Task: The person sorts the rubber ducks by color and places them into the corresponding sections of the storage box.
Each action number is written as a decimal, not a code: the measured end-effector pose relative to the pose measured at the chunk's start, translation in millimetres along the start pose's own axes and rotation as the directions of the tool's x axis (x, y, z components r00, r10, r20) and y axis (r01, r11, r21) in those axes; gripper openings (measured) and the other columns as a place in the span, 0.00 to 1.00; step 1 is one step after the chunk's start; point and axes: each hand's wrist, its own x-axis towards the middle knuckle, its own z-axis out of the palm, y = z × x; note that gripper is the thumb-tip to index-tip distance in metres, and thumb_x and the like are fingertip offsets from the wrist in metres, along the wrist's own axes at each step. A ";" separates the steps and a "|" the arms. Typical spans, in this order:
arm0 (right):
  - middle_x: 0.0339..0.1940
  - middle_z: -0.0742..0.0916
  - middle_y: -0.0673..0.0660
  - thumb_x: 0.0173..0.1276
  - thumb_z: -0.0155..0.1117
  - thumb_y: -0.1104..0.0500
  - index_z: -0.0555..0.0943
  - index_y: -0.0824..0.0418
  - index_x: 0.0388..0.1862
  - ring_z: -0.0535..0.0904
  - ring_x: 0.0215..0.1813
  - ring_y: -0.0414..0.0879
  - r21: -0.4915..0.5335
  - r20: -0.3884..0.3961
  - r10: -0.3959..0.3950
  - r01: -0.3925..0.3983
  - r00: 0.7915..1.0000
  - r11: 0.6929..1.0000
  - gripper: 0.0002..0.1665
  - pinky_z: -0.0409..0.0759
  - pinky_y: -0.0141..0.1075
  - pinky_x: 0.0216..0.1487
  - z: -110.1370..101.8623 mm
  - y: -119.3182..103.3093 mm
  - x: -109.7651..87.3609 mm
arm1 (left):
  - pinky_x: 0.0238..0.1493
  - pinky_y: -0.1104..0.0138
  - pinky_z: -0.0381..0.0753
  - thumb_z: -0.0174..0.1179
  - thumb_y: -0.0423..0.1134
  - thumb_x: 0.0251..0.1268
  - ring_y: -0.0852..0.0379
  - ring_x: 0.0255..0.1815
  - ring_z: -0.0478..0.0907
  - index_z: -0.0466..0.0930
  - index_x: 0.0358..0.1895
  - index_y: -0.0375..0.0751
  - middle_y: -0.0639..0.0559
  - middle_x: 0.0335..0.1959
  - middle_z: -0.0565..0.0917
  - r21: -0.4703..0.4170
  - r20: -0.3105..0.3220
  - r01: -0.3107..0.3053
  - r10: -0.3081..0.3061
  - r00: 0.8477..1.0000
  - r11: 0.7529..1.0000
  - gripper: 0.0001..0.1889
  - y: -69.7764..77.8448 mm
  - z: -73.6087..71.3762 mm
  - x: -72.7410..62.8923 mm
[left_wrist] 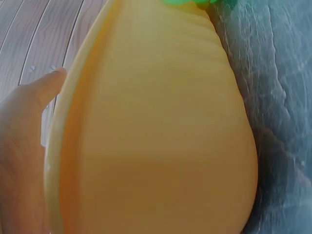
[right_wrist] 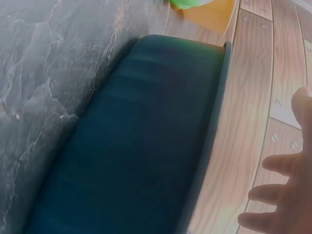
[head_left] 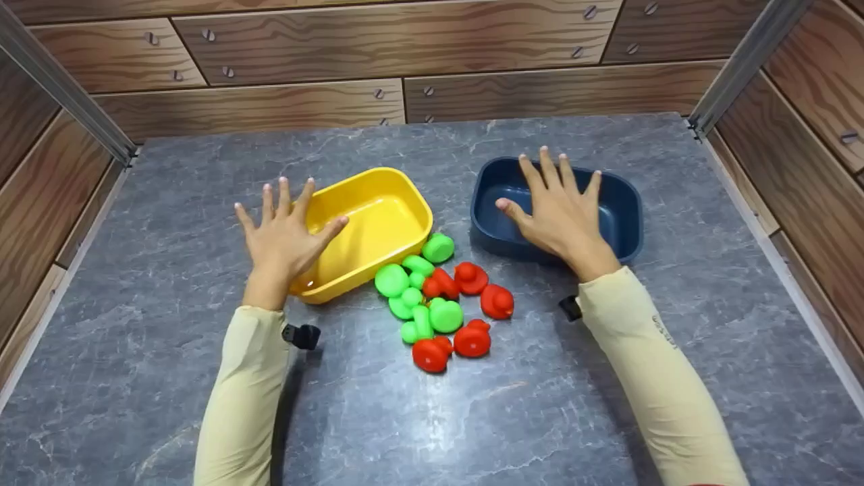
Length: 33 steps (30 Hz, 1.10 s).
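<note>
My left hand, fingers spread, hovers over the left end of a yellow bin and holds nothing. Over the navy blue bin my right hand is spread as well, with nothing in its grasp. Between the bins lies a pile of small toy ducks: green ducks mostly on the left, red ducks mostly on the right. The left wrist view is filled by the yellow bin's side, the right wrist view by the blue bin's side.
A grey marbled tabletop carries everything. Wood-patterned panels enclose the back and both sides, with metal posts at the back corners. Several ducks lie close to the yellow bin's near right corner.
</note>
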 end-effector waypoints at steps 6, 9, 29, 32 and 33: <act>0.81 0.46 0.58 0.67 0.37 0.24 0.45 0.49 0.80 0.39 0.80 0.62 -0.013 0.003 -0.014 0.014 1.000 1.000 0.51 0.31 0.71 0.69 -2.1 -3.7 -4.7 | 0.68 0.35 0.19 0.23 0.84 0.53 0.37 0.79 0.31 0.36 0.78 0.61 0.42 0.79 0.35 0.007 0.003 0.012 -0.012 1.000 1.000 0.51 -8.2 -2.9 -2.8; 0.81 0.46 0.58 0.67 0.37 0.24 0.45 0.49 0.80 0.40 0.80 0.63 -0.026 0.005 -0.018 0.018 1.000 1.000 0.51 0.32 0.71 0.70 -3.5 -3.8 -6.6 | 0.68 0.35 0.18 0.22 0.85 0.52 0.37 0.79 0.30 0.34 0.78 0.61 0.42 0.79 0.35 0.015 0.016 0.020 -0.020 1.000 1.000 0.51 -10.9 -4.6 -3.9; 0.80 0.52 0.59 0.66 0.38 0.23 0.50 0.50 0.79 0.48 0.79 0.61 -0.059 -0.042 -0.150 0.147 0.988 0.987 0.51 0.42 0.66 0.72 2.0 -5.4 -35.5 | 0.66 0.35 0.14 0.25 0.83 0.55 0.35 0.78 0.28 0.36 0.78 0.57 0.40 0.78 0.34 -0.019 0.016 0.075 -0.075 0.997 0.997 0.52 -48.9 -5.6 -20.9; 0.80 0.52 0.59 0.67 0.41 0.26 0.50 0.50 0.79 0.49 0.79 0.61 -0.026 -0.039 -0.177 0.176 0.983 0.984 0.49 0.46 0.66 0.72 5.1 -6.4 -41.2 | 0.65 0.35 0.13 0.26 0.83 0.55 0.35 0.78 0.27 0.35 0.78 0.57 0.39 0.78 0.33 -0.040 0.022 0.084 -0.083 0.996 0.996 0.52 -55.7 -5.0 -24.0; 0.80 0.51 0.59 0.68 0.42 0.27 0.50 0.50 0.79 0.50 0.79 0.61 -0.010 -0.035 -0.182 0.182 0.983 0.983 0.49 0.47 0.67 0.71 6.1 -6.8 -43.5 | 0.65 0.34 0.14 0.26 0.83 0.55 0.34 0.78 0.27 0.35 0.78 0.56 0.38 0.78 0.33 -0.045 0.023 0.086 -0.085 0.996 0.995 0.52 -57.9 -4.5 -25.2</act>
